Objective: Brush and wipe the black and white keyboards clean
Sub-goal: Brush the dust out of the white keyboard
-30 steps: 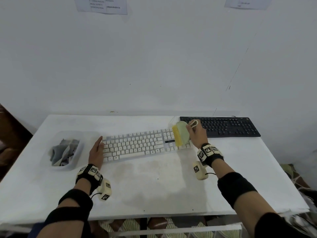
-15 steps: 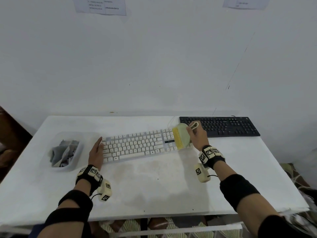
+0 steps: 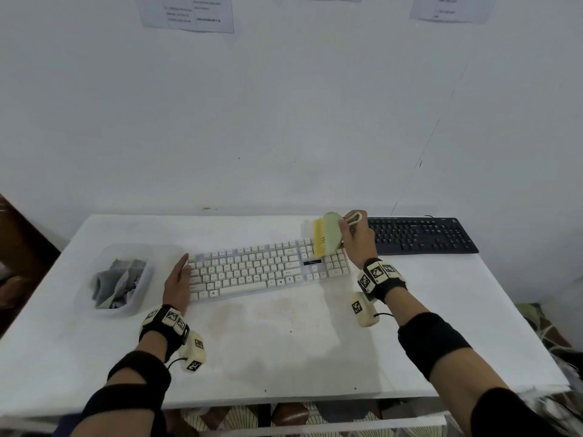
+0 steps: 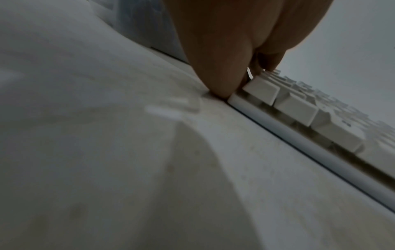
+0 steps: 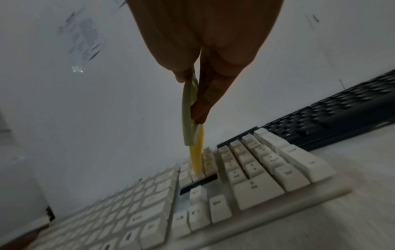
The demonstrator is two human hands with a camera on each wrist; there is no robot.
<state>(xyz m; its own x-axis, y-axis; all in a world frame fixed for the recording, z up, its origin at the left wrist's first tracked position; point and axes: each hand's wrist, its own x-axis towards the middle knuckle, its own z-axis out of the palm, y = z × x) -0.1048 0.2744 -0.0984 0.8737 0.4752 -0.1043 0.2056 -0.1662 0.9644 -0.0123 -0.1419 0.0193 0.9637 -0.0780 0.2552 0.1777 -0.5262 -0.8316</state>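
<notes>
Two keyboards lie on the table (image 3: 284,357): one white keyboard (image 3: 252,269) near the middle and one black keyboard (image 3: 422,236) at the far right corner. One brush (image 3: 328,234) with yellow bristles is over the white one. One clear tub (image 3: 142,298) of grey cloths stands toward the left edge. Two hands show, a left hand (image 3: 178,279) and a right hand (image 3: 358,239). Three paper sheets hang on the wall
</notes>
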